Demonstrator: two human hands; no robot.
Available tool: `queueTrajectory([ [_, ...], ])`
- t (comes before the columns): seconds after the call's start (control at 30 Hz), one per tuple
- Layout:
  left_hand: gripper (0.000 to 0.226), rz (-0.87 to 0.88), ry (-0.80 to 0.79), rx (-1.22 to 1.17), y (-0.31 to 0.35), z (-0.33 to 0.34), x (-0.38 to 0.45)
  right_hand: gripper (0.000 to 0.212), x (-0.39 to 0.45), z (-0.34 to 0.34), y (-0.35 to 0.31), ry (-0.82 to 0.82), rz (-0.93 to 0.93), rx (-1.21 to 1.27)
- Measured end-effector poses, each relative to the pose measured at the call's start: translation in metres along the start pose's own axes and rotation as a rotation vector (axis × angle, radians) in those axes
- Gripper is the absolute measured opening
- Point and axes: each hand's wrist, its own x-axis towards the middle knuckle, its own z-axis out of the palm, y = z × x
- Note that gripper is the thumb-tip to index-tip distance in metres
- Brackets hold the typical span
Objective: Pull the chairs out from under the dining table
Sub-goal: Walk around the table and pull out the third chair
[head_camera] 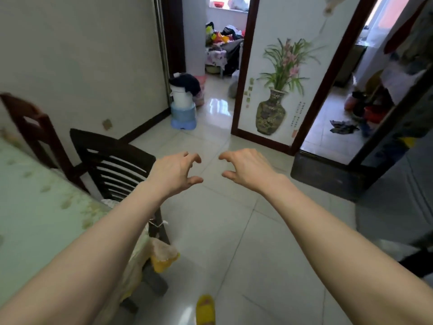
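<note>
My left hand and right hand hover empty, fingers loosely curled, right of the dark chair tucked against the dining table. I'd grip its top rail, pulling straight back.

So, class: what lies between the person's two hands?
Head view: nothing. Left hand and right hand hold nothing; only bare floor tile shows in the gap.
</note>
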Motion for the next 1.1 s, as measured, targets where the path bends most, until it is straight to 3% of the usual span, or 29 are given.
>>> queueTrajectory([
  [0.33,0.051,-0.259,0.001,0.009,-0.122,-0.002,0.143,0.048,0.232,0.019,0.037,-0.044,-0.271,-0.003],
  [0.53,0.052,-0.543,0.045,0.064,-0.185,0.008,0.187,0.052,0.366,0.057,0.03,-0.121,-0.472,0.091],
  [0.83,0.055,-1.057,-0.02,0.089,-0.239,0.025,0.159,0.051,0.489,0.093,-0.056,-0.171,-1.008,0.124],
  [1.1,0.057,-1.384,0.049,0.126,-0.291,0.024,0.123,0.045,0.542,0.114,-0.16,-0.166,-1.392,0.091],
])
